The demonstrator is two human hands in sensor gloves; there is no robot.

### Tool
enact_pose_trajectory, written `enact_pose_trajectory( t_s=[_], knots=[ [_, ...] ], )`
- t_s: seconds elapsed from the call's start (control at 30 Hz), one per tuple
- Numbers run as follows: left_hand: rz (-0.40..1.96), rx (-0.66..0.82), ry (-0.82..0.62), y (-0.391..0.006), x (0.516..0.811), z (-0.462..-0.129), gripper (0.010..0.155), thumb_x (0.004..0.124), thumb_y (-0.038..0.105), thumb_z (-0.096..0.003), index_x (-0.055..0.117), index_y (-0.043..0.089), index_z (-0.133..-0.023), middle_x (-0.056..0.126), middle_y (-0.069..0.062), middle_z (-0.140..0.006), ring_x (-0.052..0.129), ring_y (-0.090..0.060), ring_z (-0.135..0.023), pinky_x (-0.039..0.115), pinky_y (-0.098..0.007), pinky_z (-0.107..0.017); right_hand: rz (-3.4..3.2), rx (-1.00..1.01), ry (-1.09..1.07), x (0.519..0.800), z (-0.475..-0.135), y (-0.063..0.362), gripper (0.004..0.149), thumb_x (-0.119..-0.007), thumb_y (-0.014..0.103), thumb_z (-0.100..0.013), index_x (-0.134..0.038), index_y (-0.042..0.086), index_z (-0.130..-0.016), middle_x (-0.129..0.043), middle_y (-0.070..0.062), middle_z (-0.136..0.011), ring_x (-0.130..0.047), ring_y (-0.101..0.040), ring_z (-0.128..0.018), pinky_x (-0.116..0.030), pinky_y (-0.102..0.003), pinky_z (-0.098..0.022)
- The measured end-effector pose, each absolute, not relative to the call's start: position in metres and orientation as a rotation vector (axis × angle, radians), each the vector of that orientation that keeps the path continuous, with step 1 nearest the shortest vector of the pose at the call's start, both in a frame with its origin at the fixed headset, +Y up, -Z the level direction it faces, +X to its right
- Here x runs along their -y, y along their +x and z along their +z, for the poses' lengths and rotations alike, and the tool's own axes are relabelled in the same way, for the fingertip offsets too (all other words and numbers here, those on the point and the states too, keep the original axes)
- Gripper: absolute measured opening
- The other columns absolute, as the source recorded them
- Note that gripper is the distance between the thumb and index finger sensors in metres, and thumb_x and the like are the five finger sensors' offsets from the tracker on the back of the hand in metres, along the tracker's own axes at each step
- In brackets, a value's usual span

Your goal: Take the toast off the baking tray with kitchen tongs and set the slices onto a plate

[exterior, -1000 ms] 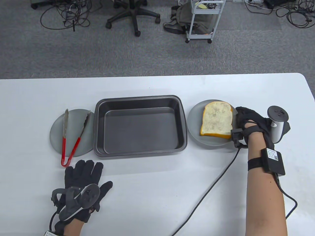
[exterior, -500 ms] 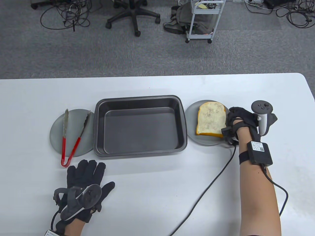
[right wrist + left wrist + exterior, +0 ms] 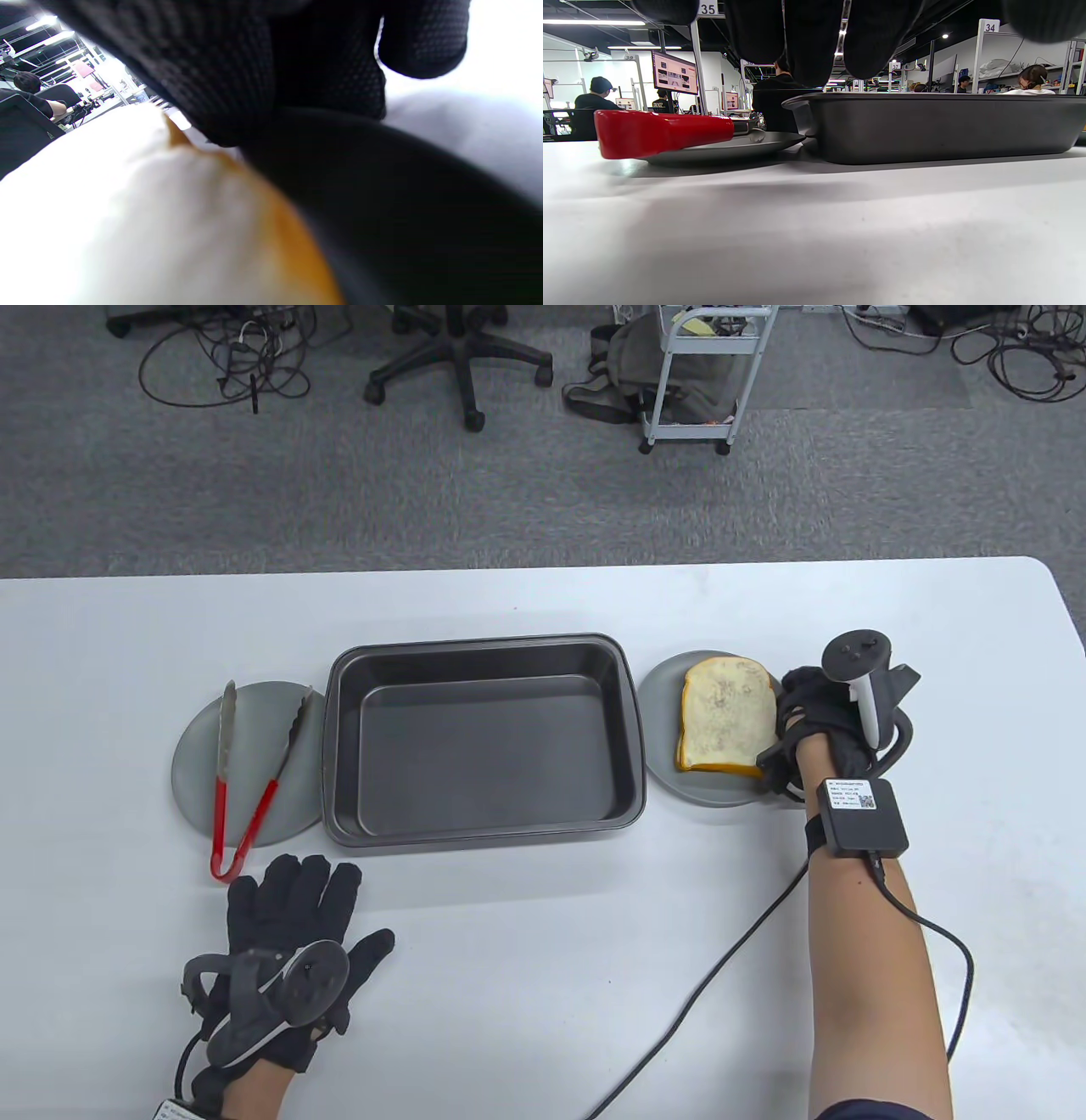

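Note:
One toast slice (image 3: 727, 717) lies on the grey plate (image 3: 660, 729) right of the empty dark baking tray (image 3: 484, 755). My right hand (image 3: 810, 708) is at that plate's right rim, fingers curled over it. The right wrist view shows its fingers (image 3: 212, 63) over the dark plate rim (image 3: 424, 212), with the toast (image 3: 127, 212) beside them. Red-handled tongs (image 3: 220, 823) rest on a second grey plate (image 3: 195, 755) left of the tray. My left hand (image 3: 288, 916) lies flat on the table just below the tongs' handle (image 3: 661, 132), holding nothing.
The baking tray (image 3: 937, 127) touches the left plate (image 3: 734, 146). A black cable (image 3: 721, 950) runs from my right wrist across the table to the front edge. An office chair and a cart stand on the floor beyond the table.
My right hand has moved left and turned, and the plate with the toast has slid a little left toward the tray. The left hand has barely moved.

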State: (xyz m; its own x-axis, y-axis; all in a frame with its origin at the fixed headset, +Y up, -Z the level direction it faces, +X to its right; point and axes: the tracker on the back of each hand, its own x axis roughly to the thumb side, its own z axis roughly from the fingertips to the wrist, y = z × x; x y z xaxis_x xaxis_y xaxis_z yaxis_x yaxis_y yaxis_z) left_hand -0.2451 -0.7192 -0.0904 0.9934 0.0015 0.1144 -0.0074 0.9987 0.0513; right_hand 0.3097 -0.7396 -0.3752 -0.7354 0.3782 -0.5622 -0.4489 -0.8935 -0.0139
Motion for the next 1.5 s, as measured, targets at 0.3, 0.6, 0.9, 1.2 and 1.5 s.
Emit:
enact_pose_trajectory(
  t_s=[0.3,0.6,0.9,1.2,1.5],
  knots=[
    [-0.002,0.106,0.06,-0.245,0.718,-0.09,0.082,0.065,0.078,-0.0383,0.064,0.032,-0.106,0.071,-0.008,-0.114,0.06,-0.044,-0.108,0.047,-0.075,-0.075,2.609,-0.016,-0.646,0.696,-0.334,0.305,0.051,-0.094,0.033,-0.039,-0.088,0.02,-0.088,-0.091,-0.012,-0.087,-0.098,-0.035,-0.068,-0.08,-0.057,-0.054],
    [-0.004,0.086,0.095,-0.248,0.713,-0.087,0.082,0.065,0.077,-0.0387,0.065,0.031,-0.106,0.071,-0.008,-0.114,0.06,-0.044,-0.108,0.047,-0.075,-0.075,2.528,0.078,-0.334,0.652,-0.253,0.278,0.053,-0.093,0.036,-0.04,-0.087,0.019,-0.089,-0.09,-0.014,-0.089,-0.097,-0.036,-0.07,-0.079,-0.058,-0.055],
    [-0.027,0.067,0.123,-0.249,0.71,-0.085,0.081,0.065,0.076,-0.039,0.065,0.031,-0.106,0.071,-0.008,-0.114,0.06,-0.044,-0.107,0.047,-0.075,-0.075,2.596,0.22,-0.043,0.648,-0.174,0.23,0.055,-0.092,0.039,-0.039,-0.086,0.019,-0.09,-0.089,-0.014,-0.09,-0.096,-0.037,-0.072,-0.078,-0.06,-0.057],
    [-0.051,0.053,0.142,-0.25,0.709,-0.081,0.08,0.065,0.076,-0.0395,0.065,0.031,-0.106,0.07,-0.008,-0.114,0.06,-0.044,-0.107,0.048,-0.075,-0.075,2.739,0.303,0.194,0.662,-0.115,0.184,0.061,-0.091,0.045,-0.039,-0.083,0.019,-0.093,-0.083,-0.015,-0.096,-0.092,-0.038,-0.078,-0.075,-0.062,-0.061],
    [-0.091,0.039,0.157,-0.248,0.711,-0.073,0.079,0.064,0.075,-0.04,0.064,0.031,-0.106,0.069,-0.008,-0.114,0.06,-0.044,-0.107,0.047,-0.075,-0.074,2.782,0.478,0.217,0.68,-0.09,0.17,0.063,-0.089,0.047,-0.039,-0.08,0.021,-0.095,-0.076,-0.015,-0.102,-0.086,-0.04,-0.087,-0.065,-0.069,-0.066]
  ],
)
